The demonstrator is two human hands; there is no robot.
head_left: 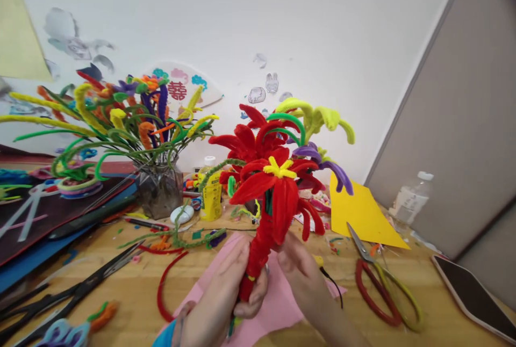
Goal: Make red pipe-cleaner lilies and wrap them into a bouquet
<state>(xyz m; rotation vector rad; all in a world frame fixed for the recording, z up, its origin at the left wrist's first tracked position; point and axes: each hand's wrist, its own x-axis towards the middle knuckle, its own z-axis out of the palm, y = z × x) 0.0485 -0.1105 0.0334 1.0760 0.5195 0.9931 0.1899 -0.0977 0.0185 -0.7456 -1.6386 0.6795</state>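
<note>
Head view, both hands low at centre frame. The left hand [226,293] is wrapped around the lower stem of a red pipe-cleaner flower bunch [268,186]; its fingers [252,298] are curled and pressed together on the red-wound stem, thumb side up. The right hand [300,272] sits just beside the stem on the other side, its fingers [288,250] touching the stem under the lowest red petals; whether they pinch it or only rest on it cannot be told from this angle.

The bunch stands nearly upright, tilted slightly to the right, held above a pink sheet [278,304] that lies on the wooden surface [133,293]. The front bloom is red with a yellow centre; behind it are further red blooms, yellow-green curls at upper right and purple loops at right.

On the surface:
- red-and-yellow-handled scissors [379,277] right of the pink sheet, blades pointing away, tip touching a yellow paper sheet [358,212].
- phone [471,296] face up near the right edge.
- clear plastic bottle [411,196], far right, by the grey panel.
- black scissors [76,290] at left, open.
- loose red pipe cleaner [163,282] curved just left of the pink sheet.
- glass vase [159,188] of mixed-colour pipe-cleaner flowers, left of centre, well apart from the hands.
- yellow glue bottle [210,194] just right of the vase.
</note>
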